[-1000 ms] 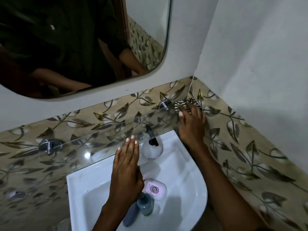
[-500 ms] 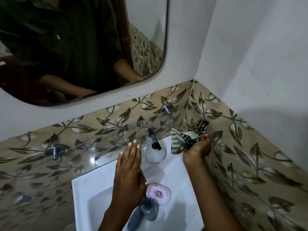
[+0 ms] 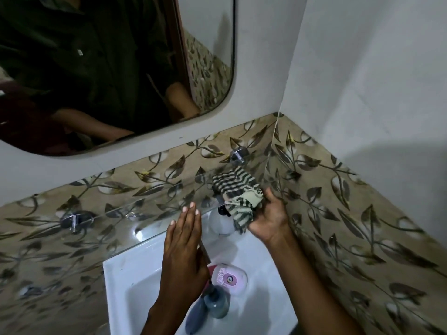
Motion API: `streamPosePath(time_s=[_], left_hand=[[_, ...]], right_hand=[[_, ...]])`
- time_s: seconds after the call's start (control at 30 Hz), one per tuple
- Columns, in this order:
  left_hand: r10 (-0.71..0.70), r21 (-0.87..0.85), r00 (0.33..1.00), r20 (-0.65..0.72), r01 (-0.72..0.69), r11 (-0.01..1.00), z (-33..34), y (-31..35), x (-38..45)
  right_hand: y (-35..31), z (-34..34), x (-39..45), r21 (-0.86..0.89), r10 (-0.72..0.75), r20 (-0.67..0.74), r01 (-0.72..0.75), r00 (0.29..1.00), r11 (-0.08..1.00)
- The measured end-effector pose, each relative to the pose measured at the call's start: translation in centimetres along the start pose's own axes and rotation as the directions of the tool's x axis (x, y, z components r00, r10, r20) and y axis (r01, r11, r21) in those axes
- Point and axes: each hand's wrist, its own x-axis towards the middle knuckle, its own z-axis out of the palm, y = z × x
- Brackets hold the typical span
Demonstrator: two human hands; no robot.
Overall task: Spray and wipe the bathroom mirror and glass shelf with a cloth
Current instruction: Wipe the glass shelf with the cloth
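My right hand has come off the shelf's far corner and turned palm-up, fingers curled around the striped cloth, which now bunches at the glass shelf edge; I judge I'm refolding before another pass. My left hand hovers flat beside it, fingers straight, holding nothing.

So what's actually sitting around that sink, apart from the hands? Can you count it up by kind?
Bottles: 3, a clear spray bottle and two grey-blue bottles lying on the basin
Soap cases: 1, pink
Cloths: 1, striped cloth held in the right hand
Metal shelf brackets: 2
Total: 7
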Motion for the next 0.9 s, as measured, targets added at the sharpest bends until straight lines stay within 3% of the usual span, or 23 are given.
streamPosePath(time_s=[0.17, 0.33, 0.4, 0.5, 0.63, 0.7, 0.77, 0.83, 0.9], left_hand=[[-0.023, 0.004, 1.0, 0.014, 0.023, 1.0, 0.0, 0.1, 0.1], [-0.038, 0.001, 0.999, 0.013, 0.038, 0.999, 0.2, 0.4, 0.2], [-0.033, -0.001, 0.999, 0.018, 0.034, 0.999, 0.0, 0.3, 0.1], [-0.029, 0.003, 0.999, 0.025, 0.029, 1.0, -0.1, 0.1, 0.1], [-0.032, -0.001, 0.999, 0.024, 0.032, 0.999, -0.1, 0.3, 0.1], [-0.037, 0.005, 0.999, 0.012, 0.037, 0.999, 0.0, 0.4, 0.2], [-0.038, 0.009, 0.999, 0.014, 0.037, 0.999, 0.1, 0.5, 0.1], [-0.039, 0.015, 0.999, 0.013, 0.039, 0.999, 0.0, 0.4, 0.1], [-0.042, 0.023, 0.999, 0.011, 0.041, 0.999, -0.2, 0.5, 0.1]], right_hand=[[-2.8, 1.9, 2.4, 0.044, -0.158, 0.03, 0.156, 0.987, 0.987], [-0.7, -0.5, 0.4, -0.127, 0.022, -0.006, -0.022, 1.0, 0.992], [-1.6, -0.6, -0.8, -0.171, -0.042, -0.065, 0.031, 0.997, 0.985], [-4.9, 0.1, 0.1, -0.082, -0.227, -0.007, 0.226, 0.974, 0.971], [-4.7, 1.3, 2.4, 0.114, -0.284, -0.03, 0.286, 0.958, 0.951], [-2.5, 0.4, 2.2, 0.116, -0.181, 0.012, 0.178, 0.983, 0.977], [-0.8, -0.4, 1.1, -0.037, -0.079, 0.068, 0.081, 0.995, 0.996], [-0.9, -1.0, 0.2, -0.109, -0.049, 0.014, 0.05, 0.999, 0.993], [-2.7, -1.2, 0.1, -0.111, -0.116, -0.02, 0.113, 0.993, 0.987]])
